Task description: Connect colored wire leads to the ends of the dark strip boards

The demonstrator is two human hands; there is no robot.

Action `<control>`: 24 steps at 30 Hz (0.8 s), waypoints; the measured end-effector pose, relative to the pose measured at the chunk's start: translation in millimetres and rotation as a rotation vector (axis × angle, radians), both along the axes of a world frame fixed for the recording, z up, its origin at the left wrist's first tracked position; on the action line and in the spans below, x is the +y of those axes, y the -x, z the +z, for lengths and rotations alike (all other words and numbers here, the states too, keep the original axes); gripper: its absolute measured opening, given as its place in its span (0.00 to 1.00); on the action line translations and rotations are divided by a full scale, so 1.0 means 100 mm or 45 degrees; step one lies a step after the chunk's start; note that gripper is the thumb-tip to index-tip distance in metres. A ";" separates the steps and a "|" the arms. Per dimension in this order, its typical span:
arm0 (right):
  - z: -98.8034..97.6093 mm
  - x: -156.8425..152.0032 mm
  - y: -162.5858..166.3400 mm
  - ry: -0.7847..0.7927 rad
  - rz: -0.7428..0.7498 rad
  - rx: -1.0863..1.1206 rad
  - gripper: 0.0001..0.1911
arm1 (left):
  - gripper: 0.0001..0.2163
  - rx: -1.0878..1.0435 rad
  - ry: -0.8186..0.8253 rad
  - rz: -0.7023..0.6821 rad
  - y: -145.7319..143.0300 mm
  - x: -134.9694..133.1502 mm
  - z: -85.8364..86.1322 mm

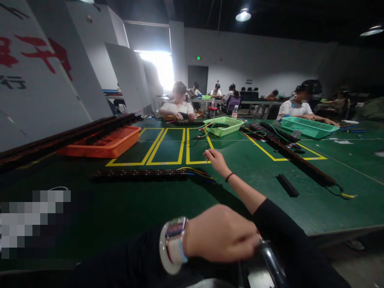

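Observation:
My right hand point(215, 158) reaches out over the green table point(168, 200), fingers loosely apart and holding nothing. It hovers by a yellow tape line, just beyond the coloured wires point(199, 173) at the end of a long black strip point(141, 175). A dark bracelet is on that wrist. My left hand point(220, 237), with a watch on its wrist, is low in front of me. It is curled into a fist at the top of a shiny metal bar point(270, 264).
An orange tray point(102, 145) sits at the left beside long black rails. A green basket point(223, 126) and a teal basket point(309, 127) stand at the far side, where several people sit. Another long black strip point(288, 151) and a small black block point(287, 185) lie to the right.

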State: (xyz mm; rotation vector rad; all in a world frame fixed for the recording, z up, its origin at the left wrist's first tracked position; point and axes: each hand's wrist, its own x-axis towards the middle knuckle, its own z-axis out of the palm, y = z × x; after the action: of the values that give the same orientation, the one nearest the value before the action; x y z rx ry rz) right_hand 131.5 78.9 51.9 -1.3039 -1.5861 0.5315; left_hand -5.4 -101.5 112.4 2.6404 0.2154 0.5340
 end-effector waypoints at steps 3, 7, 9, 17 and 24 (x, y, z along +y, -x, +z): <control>0.11 -0.42 0.21 -0.208 0.132 0.182 0.18 | 0.15 -0.321 0.344 0.609 0.36 0.70 0.08; 0.22 -1.01 0.62 -0.117 0.350 0.201 0.20 | 0.13 -1.154 0.789 1.222 0.86 1.81 0.12; 0.19 -1.26 0.93 0.076 0.705 0.064 0.21 | 0.11 -1.258 0.830 1.324 1.02 2.23 0.11; -0.04 -1.48 1.81 0.459 1.143 0.142 0.22 | 0.10 -1.434 1.013 1.670 1.39 2.80 -0.07; 0.13 -1.63 1.70 0.054 1.505 -0.186 0.13 | 0.10 -1.548 0.866 1.864 1.77 2.88 0.07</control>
State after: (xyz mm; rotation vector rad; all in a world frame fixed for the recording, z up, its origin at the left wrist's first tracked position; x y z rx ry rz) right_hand -38.4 -84.0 65.1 -0.2914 -2.3914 1.1825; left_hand -182.5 186.1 119.0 0.7892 1.5081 1.8496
